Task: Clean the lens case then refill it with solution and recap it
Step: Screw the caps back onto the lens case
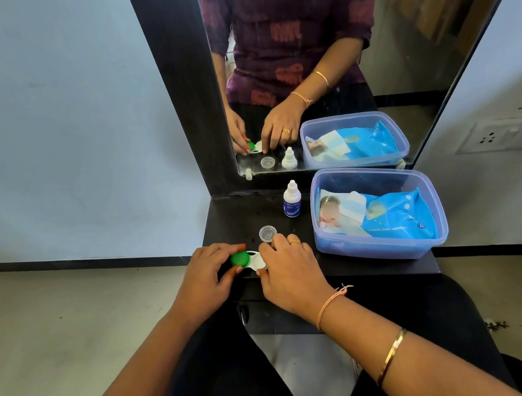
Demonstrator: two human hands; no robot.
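lens case (pixel 255 260) at front edge of black desk (pixel 374 266). left hand (pixel 208 275) fingers pinched on its green cap (pixel 240 258); right hand (pixel 288 268) fingers clamp the white end. clear cap (pixel 267 233) loose behind; solution bottle (pixel 292 199) upright beside blue tub (pixel 379 249).

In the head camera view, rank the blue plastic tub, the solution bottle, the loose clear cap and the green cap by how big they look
Largest to smallest:
1. blue plastic tub
2. solution bottle
3. loose clear cap and green cap, which look alike in size.
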